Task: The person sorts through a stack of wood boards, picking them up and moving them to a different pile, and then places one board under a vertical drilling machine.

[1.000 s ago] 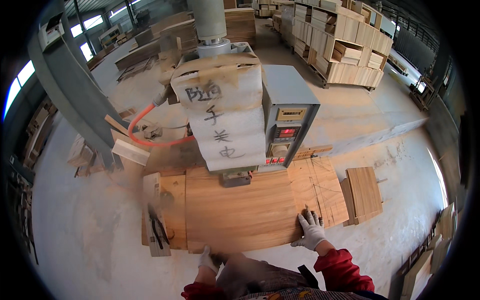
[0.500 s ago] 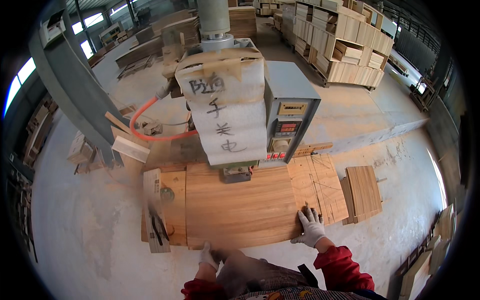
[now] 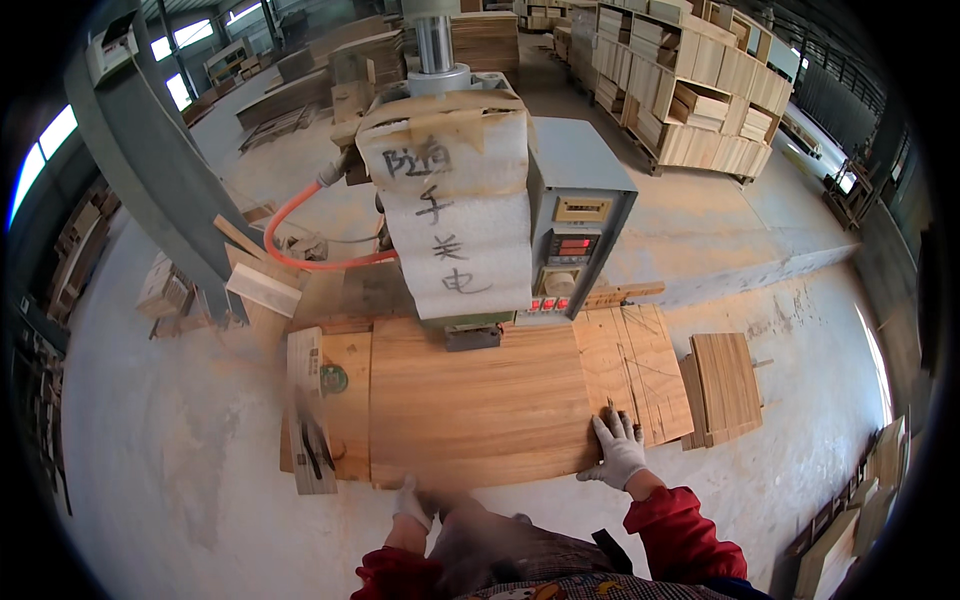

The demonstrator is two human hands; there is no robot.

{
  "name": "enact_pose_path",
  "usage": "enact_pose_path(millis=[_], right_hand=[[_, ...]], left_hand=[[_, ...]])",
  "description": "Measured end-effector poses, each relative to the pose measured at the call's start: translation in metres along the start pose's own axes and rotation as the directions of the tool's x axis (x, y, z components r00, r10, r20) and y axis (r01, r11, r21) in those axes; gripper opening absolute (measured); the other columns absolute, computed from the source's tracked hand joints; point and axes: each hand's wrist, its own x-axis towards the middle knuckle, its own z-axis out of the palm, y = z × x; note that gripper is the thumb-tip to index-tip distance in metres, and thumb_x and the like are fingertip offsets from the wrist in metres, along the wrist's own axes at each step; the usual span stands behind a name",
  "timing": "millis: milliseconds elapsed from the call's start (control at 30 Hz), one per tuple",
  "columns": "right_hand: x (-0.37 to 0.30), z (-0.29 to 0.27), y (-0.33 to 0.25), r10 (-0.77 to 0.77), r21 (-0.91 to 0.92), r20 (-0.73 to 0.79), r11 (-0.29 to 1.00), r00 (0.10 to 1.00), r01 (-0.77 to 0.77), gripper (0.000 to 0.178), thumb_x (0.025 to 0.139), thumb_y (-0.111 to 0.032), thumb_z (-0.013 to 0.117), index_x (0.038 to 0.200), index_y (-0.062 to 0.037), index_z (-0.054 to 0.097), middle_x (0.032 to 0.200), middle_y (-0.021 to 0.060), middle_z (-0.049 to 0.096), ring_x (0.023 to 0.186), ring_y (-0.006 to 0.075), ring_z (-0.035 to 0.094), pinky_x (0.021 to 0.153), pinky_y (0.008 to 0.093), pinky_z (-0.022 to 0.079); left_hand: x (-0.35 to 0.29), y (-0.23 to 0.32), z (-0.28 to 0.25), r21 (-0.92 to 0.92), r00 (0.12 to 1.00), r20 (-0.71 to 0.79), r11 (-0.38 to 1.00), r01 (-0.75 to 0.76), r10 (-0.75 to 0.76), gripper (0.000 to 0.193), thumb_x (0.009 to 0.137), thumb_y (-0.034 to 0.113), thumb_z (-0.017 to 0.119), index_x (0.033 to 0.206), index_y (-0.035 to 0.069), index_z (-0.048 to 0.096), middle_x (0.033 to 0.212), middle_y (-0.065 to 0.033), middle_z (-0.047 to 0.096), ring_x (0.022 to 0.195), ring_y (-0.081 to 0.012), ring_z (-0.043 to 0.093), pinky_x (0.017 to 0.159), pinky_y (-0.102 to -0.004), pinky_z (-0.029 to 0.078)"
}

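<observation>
Far left, from where I stand: grey pillar (image 3: 150, 160), well clear of the work. Then a narrow loose board (image 3: 306, 375) with a dark tool (image 3: 320, 452) on it, kind unclear, left of the panel.

Wood panel (image 3: 480, 410) lies flat, mid-bench, far edge at the dark block (image 3: 473, 337) under the white-covered press (image 3: 460, 230). Can't tell if block and panel touch.

Left hand (image 3: 410, 502), gloved, at the panel's near left edge. Fingers partly hidden and blurred; can't tell how far open, or whether it pinches the edge.

Control box (image 3: 578, 200) right of the press, red display lit.

Right hand (image 3: 620, 450), gloved, spread wide at the panel's near right corner, fingers reaching over the pencil-marked board (image 3: 640, 370). Pressing flat by the look of it, nothing gripped.

Stacked boards (image 3: 725, 385) right of that, apart from the bench.

My take: steady the panel from both near corners, even pressure, so it doesn't twist. Keep it flat, square to the marked board. Fingers well away from the block. I'd move the loose tool off too.
</observation>
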Motion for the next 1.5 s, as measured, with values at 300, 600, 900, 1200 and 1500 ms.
enact_pose_path(millis=[300, 600, 900, 1200, 1500], right_hand=[[-0.004, 0.001, 0.003, 0.014, -0.007, 0.004, 1.000, 1.000, -0.014, 0.108, 0.053, -0.051, 0.075, 0.139, -0.0150, 0.019, 0.145, 0.0139, 0.012, 0.134, 0.0330, 0.006, 0.106, 0.0505, 0.008], [-0.006, 0.013, -0.001, 0.012, -0.004, 0.018, 1.000, 1.000, -0.012, 0.099, 0.061, -0.048, 0.071, 0.139, -0.0150, 0.020, 0.146, 0.0097, 0.014, 0.134, 0.0301, 0.009, 0.105, 0.0534, 0.011], [-0.107, 0.063, 0.037, 0.170, 0.390, 0.005, 0.907, 0.985, -0.158, 0.085, 0.072, -0.043, 0.065, 0.136, -0.0029, 0.024, 0.136, 0.0185, 0.032, 0.129, 0.0307, 0.027, 0.103, 0.0411, 0.024], [-0.273, 0.175, 0.021, 0.677, 0.926, 0.264, -0.376, 0.687, 0.015, 0.045, 0.088, -0.033, 0.053, 0.118, 0.0001, 0.047, 0.101, 0.0040, 0.056, 0.087, 0.0095, 0.051, 0.078, 0.0225, 0.042], [-0.416, 0.252, -0.088, 0.681, 0.590, 0.241, -0.669, 0.691, 0.452, 0.047, 0.083, -0.019, 0.059, 0.122, 0.0016, 0.043, 0.110, 0.0071, 0.056, 0.098, 0.0124, 0.054, 0.085, 0.0269, 0.044]], left_hand=[[-0.018, 0.002, 0.013, 0.006, 0.999, -0.038, 1.000, 0.017, -0.016, 0.038, 0.083, 0.044, 0.055, 0.102, 0.011, 0.052, 0.082, -0.0089, 0.055, 0.064, -0.0248, 0.056, 0.059, -0.0407, 0.052], [-0.019, 0.009, 0.006, 0.298, 0.997, 0.013, 0.952, 0.067, -0.074, 0.064, 0.082, 0.062, 0.038, 0.118, 0.009, 0.045, 0.110, -0.0082, 0.055, 0.098, -0.0272, 0.052, 0.081, -0.0414, 0.044], [-0.027, -0.020, -0.023, 0.406, 0.906, 0.161, 0.863, 0.300, -0.391, 0.056, 0.083, 0.059, 0.041, 0.110, 0.012, 0.051, 0.096, -0.0100, 0.059, 0.080, -0.0234, 0.056, 0.066, -0.0375, 0.049], [-0.042, -0.068, 0.008, 0.862, 0.742, -0.040, 0.352, 0.365, -0.669, 0.052, 0.083, 0.053, 0.049, 0.102, 0.006, 0.058, 0.080, -0.0057, 0.057, 0.062, -0.0172, 0.053, 0.052, -0.0271, 0.047], [0.030, -0.163, 0.091, 0.971, 0.275, -0.174, -0.117, 0.211, -0.946, 0.036, 0.084, 0.040, 0.053, 0.105, 0.011, 0.051, 0.088, -0.0100, 0.060, 0.074, -0.0232, 0.057, 0.069, -0.0381, 0.048]])
